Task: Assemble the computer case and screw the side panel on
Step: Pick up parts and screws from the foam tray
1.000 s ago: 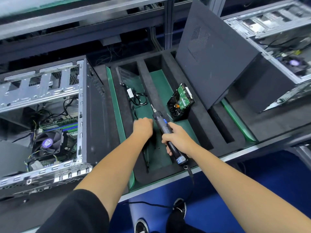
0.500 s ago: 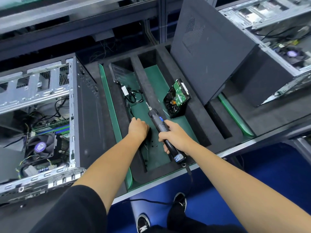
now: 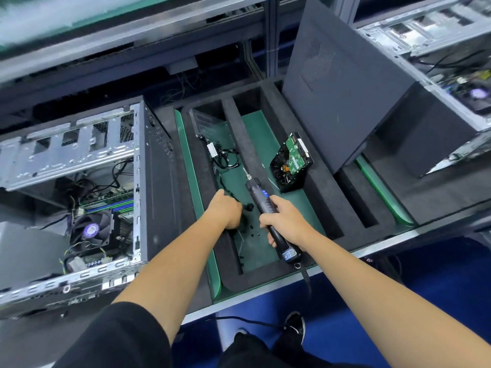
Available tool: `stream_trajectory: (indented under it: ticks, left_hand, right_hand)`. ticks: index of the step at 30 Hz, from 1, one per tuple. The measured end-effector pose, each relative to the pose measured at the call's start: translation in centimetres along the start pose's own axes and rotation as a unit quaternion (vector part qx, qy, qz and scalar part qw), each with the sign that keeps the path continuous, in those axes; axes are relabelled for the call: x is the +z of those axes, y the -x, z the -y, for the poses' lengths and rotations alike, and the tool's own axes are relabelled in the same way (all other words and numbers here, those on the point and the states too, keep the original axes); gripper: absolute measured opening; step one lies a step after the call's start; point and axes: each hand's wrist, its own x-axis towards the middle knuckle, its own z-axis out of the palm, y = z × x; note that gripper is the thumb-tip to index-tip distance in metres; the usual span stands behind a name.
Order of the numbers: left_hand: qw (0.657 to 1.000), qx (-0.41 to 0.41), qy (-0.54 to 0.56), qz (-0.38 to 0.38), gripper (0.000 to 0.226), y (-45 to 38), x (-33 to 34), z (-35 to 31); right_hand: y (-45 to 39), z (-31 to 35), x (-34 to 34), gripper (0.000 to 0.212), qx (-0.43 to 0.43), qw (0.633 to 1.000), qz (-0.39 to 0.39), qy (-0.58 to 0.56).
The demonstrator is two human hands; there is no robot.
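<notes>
— Gripping the electric screwdriver (image 3: 261, 201), is that the right hand (image 3: 285, 223)?

— Yes, its fingers are wrapped round the middle of the barrel. The tool is slim and black with a small blue patch near the collar, a silver bit at the far end and a label and cable at the near end. Its long axis runs from the wrist away and slightly left, bit pointing away from the person, tilted over the foam tray (image 3: 313, 181).

— And the left hand (image 3: 225, 212)?

— Just left of the screwdriver, knuckles up, fingers curled down into the green-floored slot among small black screws (image 3: 253, 233). Whether it pinches one I cannot tell.

— Where is the case?

— The open computer case (image 3: 106, 181) lies well left of the left hand, fan and wiring exposed. The dark side panel (image 3: 342, 96) leans upright beyond and right of the right hand, with a hard drive (image 3: 292, 162) propped between it and the screwdriver tip.

— Anything changed from a moment ago?

— Little. The left hand has shifted slightly nearer within the slot, and loose screws now show beside it. The right hand keeps the same grip.
</notes>
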Motion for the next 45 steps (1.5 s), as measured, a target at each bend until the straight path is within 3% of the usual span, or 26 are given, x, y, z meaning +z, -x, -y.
stream_trajectory:
  ticks: [6, 9, 11, 14, 16, 18, 20, 24, 28, 31, 32, 37, 41, 42, 43, 45]
  left_hand:
    - [0.996, 0.036, 0.067, 0.038, 0.031, -0.1, 0.5, -2.4]
    - [0.981, 0.003, 0.19, 0.027, 0.029, -0.4, -0.5, -1.1]
    - [0.952, -0.047, 0.303, -0.005, 0.017, -0.8, -1.7, 0.3]
    - [0.875, -0.143, 0.458, -0.069, 0.008, -1.7, -2.8, 3.1]
    - [0.798, -0.218, 0.554, -0.095, 0.003, -2.6, -3.2, 4.5]
    - [0.714, -0.281, 0.633, -0.101, 0.02, -3.7, -3.7, 5.4]
    - [0.658, -0.312, 0.675, -0.119, 0.037, -4.8, -4.1, 6.0]
    - [0.544, -0.325, 0.75, -0.188, 0.051, -6.4, -4.3, 7.6]
    - [0.429, -0.329, 0.817, -0.204, 0.076, -8.1, -4.9, 8.3]
    - [0.322, -0.323, 0.862, -0.22, 0.079, -9.2, -5.5, 8.8]
    - [0.303, -0.317, 0.869, -0.229, 0.08, -9.5, -5.5, 9.1]
    - [0.27, -0.328, 0.876, -0.227, 0.08, -10.7, -5.1, 10.8]
    - [0.173, -0.348, 0.903, -0.187, 0.059, -11.4, -6.1, 12.3]
    - [0.176, -0.348, 0.9, -0.195, 0.055, -11.5, -6.2, 12.4]
    - [0.201, -0.343, 0.893, -0.211, 0.054, -11.4, -6.1, 12.3]
    - [0.276, -0.319, 0.872, -0.248, 0.053, -11.4, -5.8, 12.2]
  right_hand:
    - [-0.7, 0.9, 1.3, 0.021, 0.013, 0.999, -0.046, 0.027]
    - [-2.0, 2.2, 1.3, 0.022, 0.015, 0.998, -0.057, 0.037]
    - [-2.7, 3.0, 1.1, 0.025, 0.022, 0.997, -0.07, 0.031]
    - [-3.9, 4.2, 1.0, 0.035, 0.03, 0.996, -0.071, 0.035]
    - [-4.9, 4.5, 1.0, 0.037, 0.03, 0.997, -0.065, 0.038]
    - [-5.6, 4.6, 1.2, 0.035, 0.032, 0.997, -0.055, 0.039]
    - [-6.2, 4.6, 1.3, 0.03, 0.032, 0.998, -0.043, 0.041]
    - [-7.7, 5.4, 0.6, 0.024, 0.029, 0.999, -0.023, 0.032]
    - [-9.6, 6.6, 0.0, 0.023, 0.026, 0.999, 0.005, 0.021]
    - [-10.5, 6.8, -0.3, 0.022, 0.027, 0.999, 0.021, 0.008]
    - [-10.7, 6.8, -0.5, 0.021, 0.028, 0.999, 0.029, 0.001]
    - [-11.5, 6.9, -0.8, 0.029, 0.045, 0.997, 0.05, -0.029]
    - [-12.2, 7.3, -0.7, 0.026, 0.047, 0.998, 0.047, -0.022]
    - [-12.4, 7.5, -0.6, 0.027, 0.044, 0.998, 0.046, -0.017]
    - [-12.7, 7.7, -0.6, 0.028, 0.041, 0.998, 0.044, -0.015]
    - [-13.3, 8.2, -0.5, 0.026, 0.034, 0.999, 0.037, -0.013]
